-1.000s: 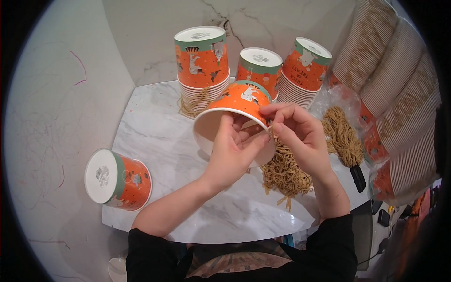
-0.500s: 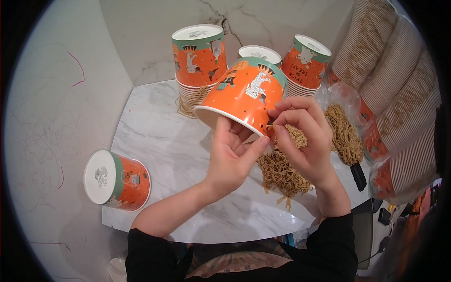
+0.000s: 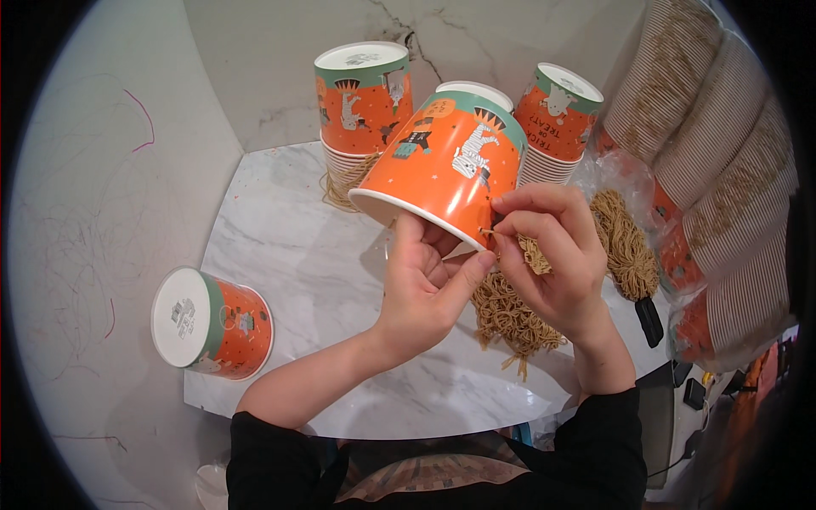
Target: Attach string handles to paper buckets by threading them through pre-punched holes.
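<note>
An orange and green paper cup [image 3: 446,166] with cartoon figures is held upside down and tilted above the marble table [image 3: 289,263]. My left hand [image 3: 425,285] grips its rim from below, fingers inside the mouth. My right hand [image 3: 548,255] pinches a tan string end [image 3: 488,231] at the cup's rim on the right side. A bundle of tan strings [image 3: 510,310] lies on the table under my hands.
Stacks of like cups stand upside down at the back left [image 3: 361,106] and back right [image 3: 557,123]. One cup [image 3: 212,323] lies on its side at the table's left edge. A second string bundle [image 3: 625,242] in clear plastic and sleeves of nested cups [image 3: 722,170] sit on the right.
The cup has been lifted and tipped so its bottom points up and away. My right hand moved from the cup's top to the rim, now pinching the string there.
</note>
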`<state>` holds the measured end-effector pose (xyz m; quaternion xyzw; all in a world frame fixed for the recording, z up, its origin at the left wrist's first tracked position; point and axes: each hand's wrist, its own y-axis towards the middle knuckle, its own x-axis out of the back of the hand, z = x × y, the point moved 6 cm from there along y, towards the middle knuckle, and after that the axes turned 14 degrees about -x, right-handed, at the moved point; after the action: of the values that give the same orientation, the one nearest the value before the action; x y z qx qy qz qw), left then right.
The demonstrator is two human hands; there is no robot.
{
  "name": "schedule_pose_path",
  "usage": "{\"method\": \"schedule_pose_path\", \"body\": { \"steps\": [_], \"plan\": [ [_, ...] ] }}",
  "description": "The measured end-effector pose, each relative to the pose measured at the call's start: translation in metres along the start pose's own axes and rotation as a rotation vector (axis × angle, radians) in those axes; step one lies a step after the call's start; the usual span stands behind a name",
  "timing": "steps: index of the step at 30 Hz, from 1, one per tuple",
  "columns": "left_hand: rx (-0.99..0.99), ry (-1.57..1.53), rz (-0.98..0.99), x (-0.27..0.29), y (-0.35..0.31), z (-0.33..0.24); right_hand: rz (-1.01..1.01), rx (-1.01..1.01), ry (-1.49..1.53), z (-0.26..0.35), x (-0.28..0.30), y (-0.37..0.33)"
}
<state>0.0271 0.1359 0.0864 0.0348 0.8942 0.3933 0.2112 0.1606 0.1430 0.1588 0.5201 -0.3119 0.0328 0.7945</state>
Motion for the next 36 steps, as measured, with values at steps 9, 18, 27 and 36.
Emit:
{"method": "schedule_pose_path", "body": {
  "steps": [9,18,27,36],
  "plan": [
    [0.011,-0.035,-0.02,-0.003,0.0,-0.003,0.01,-0.008,0.003,-0.002,-0.002,-0.002],
    [0.033,-0.03,-0.085,0.009,-0.001,0.006,0.053,-0.051,0.033,-0.002,-0.003,-0.001],
    [0.065,-0.033,-0.088,0.011,-0.004,0.013,0.087,-0.088,0.038,-0.006,-0.006,-0.003],
    [0.15,0.069,-0.069,0.02,0.001,0.022,0.266,-0.326,0.082,-0.028,-0.017,-0.007]
  ]
}}
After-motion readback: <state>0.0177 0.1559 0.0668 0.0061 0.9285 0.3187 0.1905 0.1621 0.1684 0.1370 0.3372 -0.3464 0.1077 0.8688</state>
